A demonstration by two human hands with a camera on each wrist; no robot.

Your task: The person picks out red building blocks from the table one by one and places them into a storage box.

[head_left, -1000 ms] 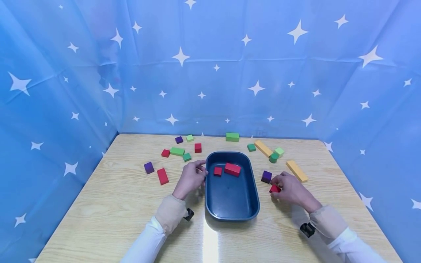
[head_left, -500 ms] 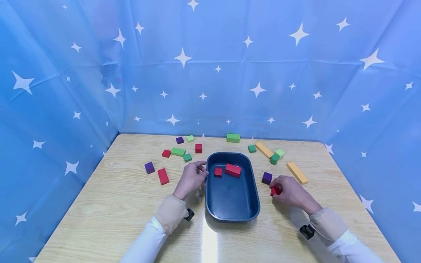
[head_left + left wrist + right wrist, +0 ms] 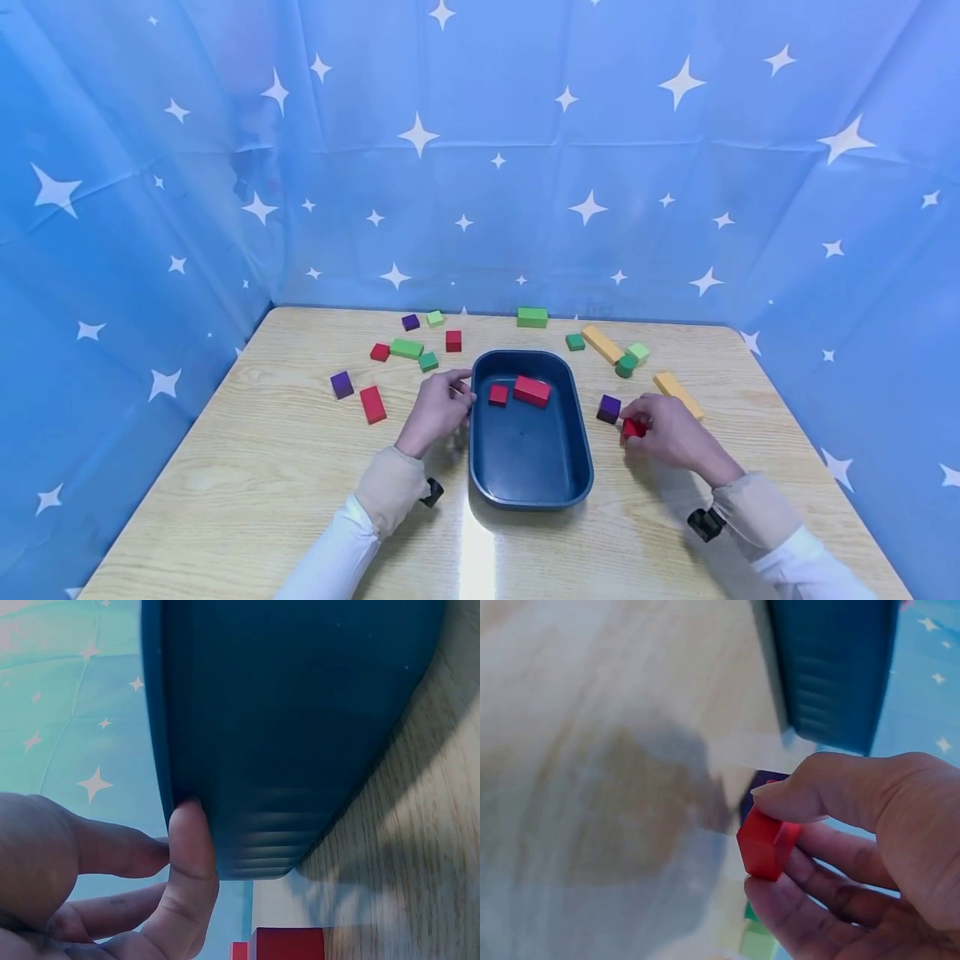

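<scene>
In the head view, my left hand point(image 3: 438, 410) is at the left rim of a dark blue plastic bin point(image 3: 528, 500). The left wrist view shows one fingertip on the bin's outer wall point(image 3: 300, 712) and other fingers at its rim, pinching the edge. Two red blocks lie inside, a small one point(image 3: 498, 395) and a longer one point(image 3: 532, 391). Right of the bin, my right hand point(image 3: 673, 435) pinches a small red block point(image 3: 765, 844) between thumb and fingers. A purple cube point(image 3: 609, 408) sits just beyond that block.
Left of the bin are a red rectangular block point(image 3: 372, 404), a purple cube point(image 3: 342, 384) and several red and green blocks. Behind and right lie a green block point(image 3: 532, 317), yellow planks point(image 3: 602, 343), and a green cylinder point(image 3: 626, 365). A starry blue curtain point(image 3: 480, 167) borders the table.
My right hand has tilted the red block up and shifted it slightly to the right. The left hand and the bin stay in place.
</scene>
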